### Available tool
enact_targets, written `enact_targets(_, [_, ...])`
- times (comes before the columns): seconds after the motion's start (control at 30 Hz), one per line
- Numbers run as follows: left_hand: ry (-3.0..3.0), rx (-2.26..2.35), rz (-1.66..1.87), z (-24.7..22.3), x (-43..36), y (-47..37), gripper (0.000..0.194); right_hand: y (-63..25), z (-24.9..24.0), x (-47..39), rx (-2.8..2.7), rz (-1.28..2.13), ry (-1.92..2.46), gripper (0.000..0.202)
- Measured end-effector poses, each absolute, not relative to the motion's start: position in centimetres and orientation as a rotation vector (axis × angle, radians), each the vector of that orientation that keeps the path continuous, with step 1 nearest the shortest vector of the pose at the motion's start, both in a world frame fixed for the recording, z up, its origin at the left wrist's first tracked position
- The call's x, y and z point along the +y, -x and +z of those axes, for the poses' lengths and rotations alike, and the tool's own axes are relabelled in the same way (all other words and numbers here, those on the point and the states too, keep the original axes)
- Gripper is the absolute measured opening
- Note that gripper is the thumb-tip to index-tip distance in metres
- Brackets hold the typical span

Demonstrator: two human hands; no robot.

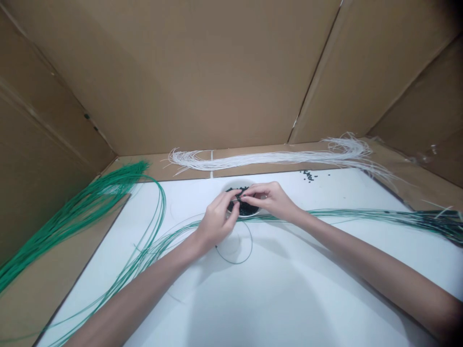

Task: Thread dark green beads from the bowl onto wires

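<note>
Both hands meet over a round white bowl (259, 212) filled with small black beads (246, 209). With thumb and fingers, my left hand (219, 217) pinches a thin wire (235, 199), whose tip points toward the other hand. My right hand (271, 198) is closed in a pinch at the bowl's right side; a small dark piece seems to be at its fingertips, too small to make out for sure. Below the hands, a thin dark green wire loop (251, 248) hangs over the table, with a small dark bead (216, 246) at its left.
Long green wires (347, 213) run across the white table (267, 299) behind my forearms. A thick green bundle (87, 207) lies at the left, a white wire bundle (253, 158) along the back. Loose black beads (308, 176) sit back right. Cardboard walls (202, 72) enclose the table.
</note>
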State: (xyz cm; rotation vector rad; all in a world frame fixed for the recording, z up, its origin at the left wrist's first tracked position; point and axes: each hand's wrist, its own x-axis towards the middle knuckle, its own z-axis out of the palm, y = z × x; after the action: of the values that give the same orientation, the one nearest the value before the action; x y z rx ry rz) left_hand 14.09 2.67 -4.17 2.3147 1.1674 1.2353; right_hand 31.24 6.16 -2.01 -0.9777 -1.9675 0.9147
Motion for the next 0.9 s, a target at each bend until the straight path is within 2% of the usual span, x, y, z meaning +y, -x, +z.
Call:
enact_targets(0.37, [-2.188, 1.386, 1.341, -3.39, 2.81, -14.01, 0.008, -31.70, -1.85, 6.72, -2.066, 0.733, 0.909, 0.016])
enact_targets(0.9, [-2.215, 1.310, 1.414, -3.52, 2.66, -13.98, 0.006, -31.90, -1.86, 6.80, -2.067, 0.669, 0.907, 0.014])
